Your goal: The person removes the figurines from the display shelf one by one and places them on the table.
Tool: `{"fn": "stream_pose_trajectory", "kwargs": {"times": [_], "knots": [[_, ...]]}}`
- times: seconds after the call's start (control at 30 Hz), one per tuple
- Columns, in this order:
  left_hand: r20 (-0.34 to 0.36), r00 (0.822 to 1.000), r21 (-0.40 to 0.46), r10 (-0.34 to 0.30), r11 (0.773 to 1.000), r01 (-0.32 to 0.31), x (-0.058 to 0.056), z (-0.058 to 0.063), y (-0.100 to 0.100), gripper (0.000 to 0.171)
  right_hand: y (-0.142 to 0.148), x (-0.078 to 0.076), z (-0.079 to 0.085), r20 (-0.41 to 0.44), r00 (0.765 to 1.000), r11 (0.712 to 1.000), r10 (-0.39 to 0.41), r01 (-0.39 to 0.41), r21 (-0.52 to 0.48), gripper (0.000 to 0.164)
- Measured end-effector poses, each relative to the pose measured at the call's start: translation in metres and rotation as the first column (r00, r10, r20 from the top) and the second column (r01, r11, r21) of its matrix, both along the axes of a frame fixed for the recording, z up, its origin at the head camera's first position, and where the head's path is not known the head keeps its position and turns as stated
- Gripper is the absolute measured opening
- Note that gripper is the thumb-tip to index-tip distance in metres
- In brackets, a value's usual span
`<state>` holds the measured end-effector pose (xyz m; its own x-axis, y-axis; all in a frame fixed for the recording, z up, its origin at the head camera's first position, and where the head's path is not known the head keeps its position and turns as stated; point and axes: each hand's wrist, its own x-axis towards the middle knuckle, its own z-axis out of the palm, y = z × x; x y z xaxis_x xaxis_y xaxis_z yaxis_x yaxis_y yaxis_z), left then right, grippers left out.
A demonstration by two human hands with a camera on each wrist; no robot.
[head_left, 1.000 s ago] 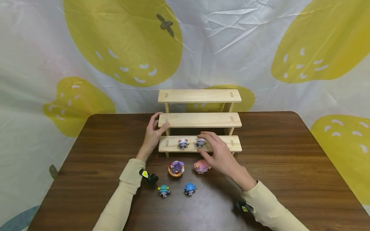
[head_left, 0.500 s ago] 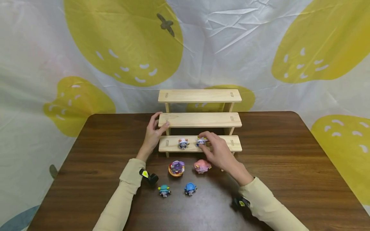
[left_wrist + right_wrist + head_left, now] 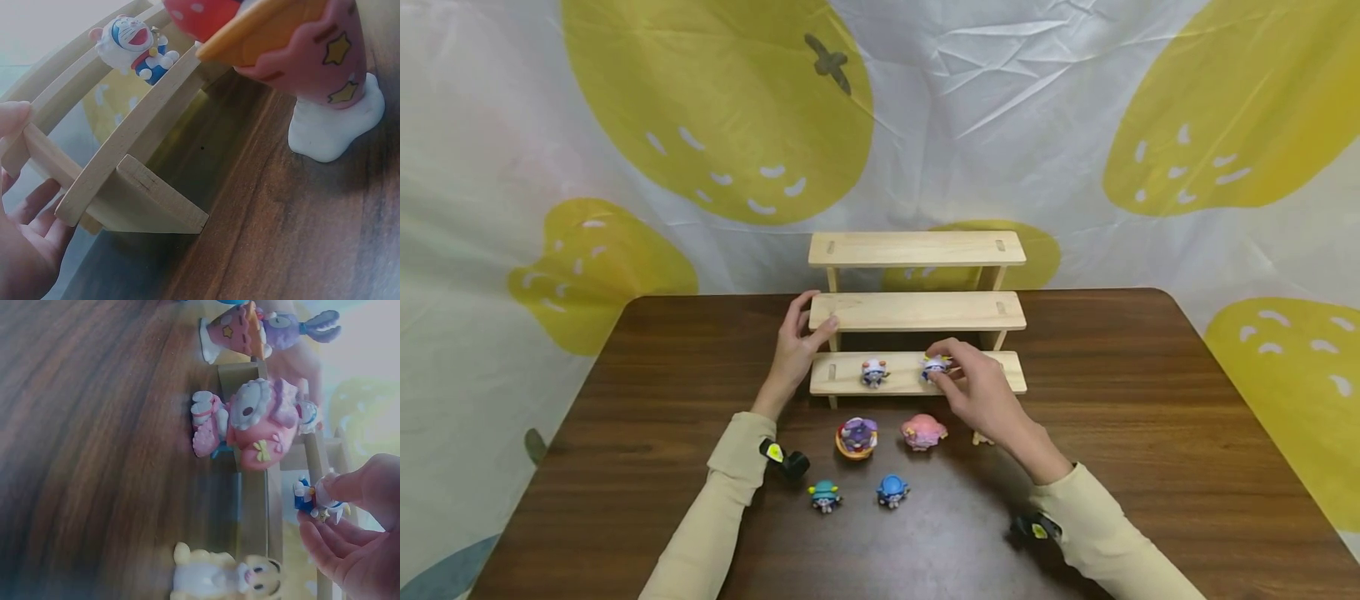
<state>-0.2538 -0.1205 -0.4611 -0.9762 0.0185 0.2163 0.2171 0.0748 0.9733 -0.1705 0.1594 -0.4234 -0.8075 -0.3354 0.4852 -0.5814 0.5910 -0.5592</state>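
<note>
A three-tier wooden display stand (image 3: 917, 312) stands at the back of the table. My left hand (image 3: 792, 354) grips the left end of its middle tier, thumb on top and fingers around the edge. With fingertips and thumb, my right hand (image 3: 988, 398) pinches a small figurine (image 3: 934, 365) with a white, yellow-horned hat at the lowest tier, right of centre. In the right wrist view this figurine (image 3: 305, 495) shows a blue body, partly covered by fingers. To its left, on the same tier, sits another white-hatted figurine (image 3: 873, 373) with orange ears.
In front of the stand are a purple figurine in a cup (image 3: 857, 438), a pink figurine (image 3: 923, 432) and a cream rabbit figurine (image 3: 225, 575), partly behind my right arm in the head view. Closer in stand a teal-hatted figurine (image 3: 825, 496) and a blue-hatted figurine (image 3: 892, 491).
My right hand has shifted slightly right along the lowest tier with the yellow-horned figurine. More of the cream rabbit shows beside my arm. My left hand keeps its hold on the stand.
</note>
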Motion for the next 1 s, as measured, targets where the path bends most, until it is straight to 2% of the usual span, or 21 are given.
{"fn": "stream_pose_trajectory", "kwargs": {"times": [0.23, 0.5, 0.73, 1.0], "knots": [[0.001, 1.000, 0.012, -0.013, 1.000, 0.013, 0.000, 0.000, 0.000, 0.059, 0.010, 0.011, 0.003, -0.043, 0.999, 1.000, -0.001, 0.001, -0.010, 0.024], [-0.009, 1.000, 0.025, -0.003, 1.000, 0.003, 0.002, 0.002, 0.001, 0.059, 0.018, 0.024, 0.004, -0.118, 0.992, 0.998, 0.043, -0.047, -0.033, 0.027], [0.004, 1.000, 0.012, -0.004, 1.000, 0.004, 0.001, 0.001, 0.000, 0.058, 0.021, 0.041, 0.005, -0.093, 0.994, 0.997, 0.060, -0.064, -0.047, 0.029], [0.012, 1.000, 0.024, -0.009, 1.000, 0.009, 0.001, 0.002, -0.001, 0.062, 0.025, 0.059, 0.002, -0.144, 0.987, 0.997, 0.069, -0.074, -0.025, 0.032]]}}
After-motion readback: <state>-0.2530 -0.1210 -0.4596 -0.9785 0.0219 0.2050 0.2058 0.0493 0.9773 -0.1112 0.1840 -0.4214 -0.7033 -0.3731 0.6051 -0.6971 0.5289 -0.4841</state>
